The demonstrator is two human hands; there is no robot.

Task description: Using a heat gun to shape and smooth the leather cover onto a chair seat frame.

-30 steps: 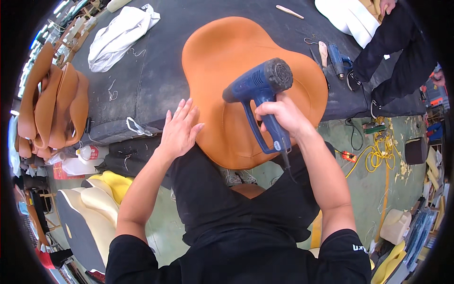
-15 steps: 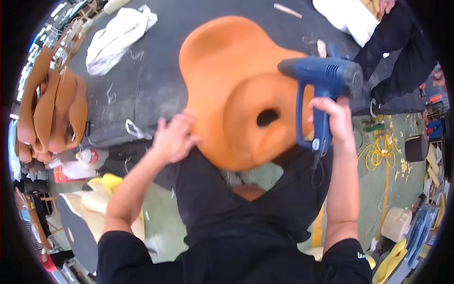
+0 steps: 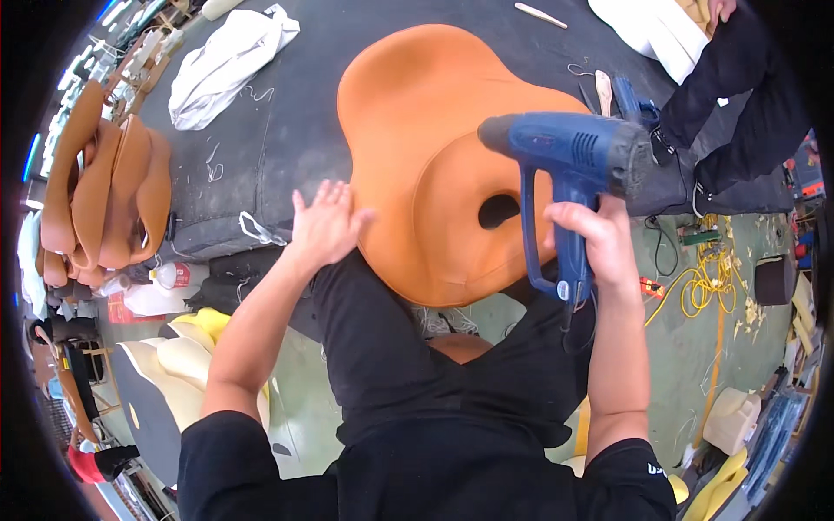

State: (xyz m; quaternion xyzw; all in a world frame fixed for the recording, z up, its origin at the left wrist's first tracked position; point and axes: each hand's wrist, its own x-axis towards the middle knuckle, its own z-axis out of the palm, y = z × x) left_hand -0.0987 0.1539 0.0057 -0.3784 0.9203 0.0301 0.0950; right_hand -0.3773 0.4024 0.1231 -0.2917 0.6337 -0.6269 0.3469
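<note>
An orange upholstered seat shell (image 3: 400, 130) lies in front of me, its near end over my lap. It has a round raised part with a dark oval hole. My right hand (image 3: 604, 243) grips the handle of a blue heat gun (image 3: 565, 148) above the shell's right side, the nozzle pointing left. Beside the shell's left edge is my left hand (image 3: 328, 224), fingers spread and holding nothing; whether its thumb touches the shell I cannot tell. Part of the shell's right side is hidden behind the heat gun.
The dark work surface (image 3: 295, 165) bears a crumpled white cloth (image 3: 230, 65) and a wooden-handled tool (image 3: 603, 91). Brown curved shells (image 3: 109, 191) are stacked at left. Another person's dark-trousered legs (image 3: 738, 95) are at far right. A yellow cable (image 3: 699, 291) is coiled on the floor.
The heat gun in my right hand has shifted left and slightly down over the shell. My left hand's fingers now point more upward. The whole view has shifted slightly.
</note>
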